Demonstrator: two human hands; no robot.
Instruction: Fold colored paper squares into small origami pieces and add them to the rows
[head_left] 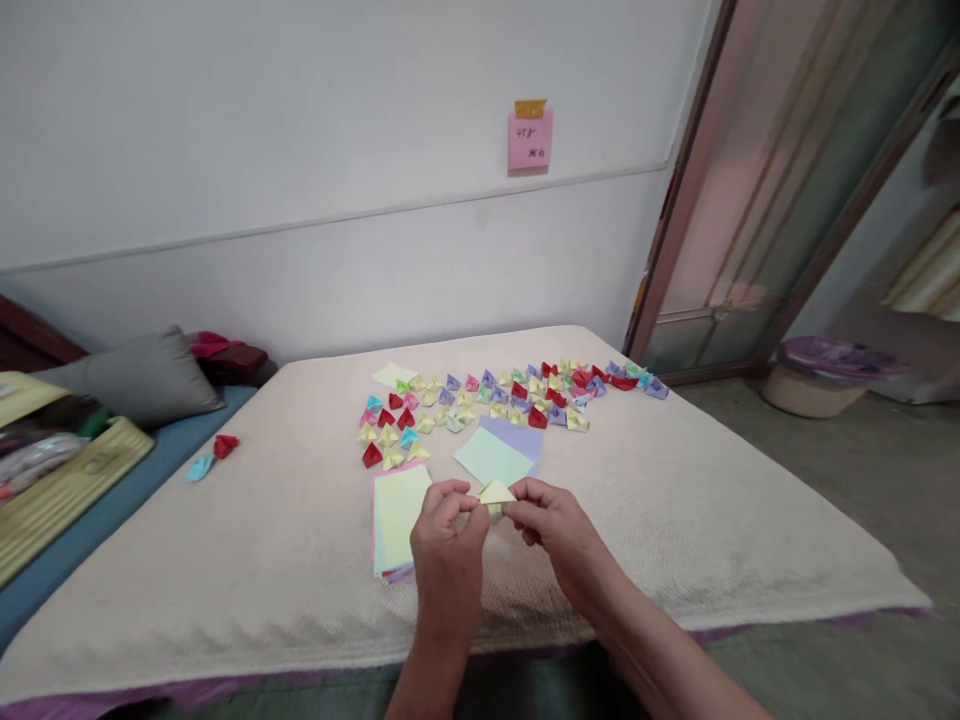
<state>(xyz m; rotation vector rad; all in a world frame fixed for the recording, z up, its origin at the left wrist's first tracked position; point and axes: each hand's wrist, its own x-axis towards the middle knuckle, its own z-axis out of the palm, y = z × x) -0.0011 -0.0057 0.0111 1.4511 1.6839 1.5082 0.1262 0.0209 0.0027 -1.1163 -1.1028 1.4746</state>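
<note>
Between my two hands is a small folded piece of pale yellow paper (pixel 496 493), its peak pointing away from me. My left hand (pixel 451 530) pinches its left corner, and my right hand (pixel 553 525) grips the right corner between thumb and fingers. Just beyond it, a light green square sheet (pixel 491 455) overlaps a lavender sheet (pixel 525 440). To the left, partly behind my left hand, lies a stack of coloured paper (pixel 397 515) with pale yellow on top. Several folded paper pieces (pixel 406 418) in red, yellow, blue, purple and pink stand in rows farther back.
A cream cloth (pixel 262 540) covers the table. One red folded piece (pixel 224 446) and one light blue piece (pixel 200 467) lie apart at the left. A grey cushion (pixel 150 380) is at far left. A lined bin (pixel 814 385) stands on the floor at right.
</note>
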